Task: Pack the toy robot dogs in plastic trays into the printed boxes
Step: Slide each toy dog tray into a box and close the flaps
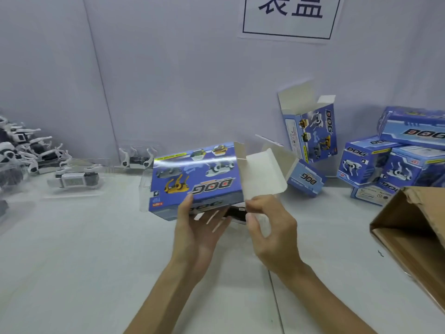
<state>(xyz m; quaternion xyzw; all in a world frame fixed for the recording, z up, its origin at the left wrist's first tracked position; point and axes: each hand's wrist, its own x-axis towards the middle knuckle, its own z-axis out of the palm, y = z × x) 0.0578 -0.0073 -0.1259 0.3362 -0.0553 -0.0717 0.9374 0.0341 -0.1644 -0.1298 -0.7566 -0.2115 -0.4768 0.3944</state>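
Observation:
A blue printed DOG box (196, 175) hangs above the table's middle, its right end open with white flaps up. My left hand (196, 231) holds it from below, thumb on the front face. The fingers of my right hand (269, 231) pinch the large white end flap (263, 175). A dark toy part in a clear tray (237, 214) shows under the box's open end. A toy robot dog in a plastic tray (77, 180) lies at the left, another (137, 157) behind it.
Several loose white robot dogs (21, 150) pile up at the far left. An upright open box (311, 131) and a small blue box (307, 180) stand behind. Stacked closed boxes (390, 162) sit at the right, and a brown cardboard carton (414, 237) lies open at the right edge.

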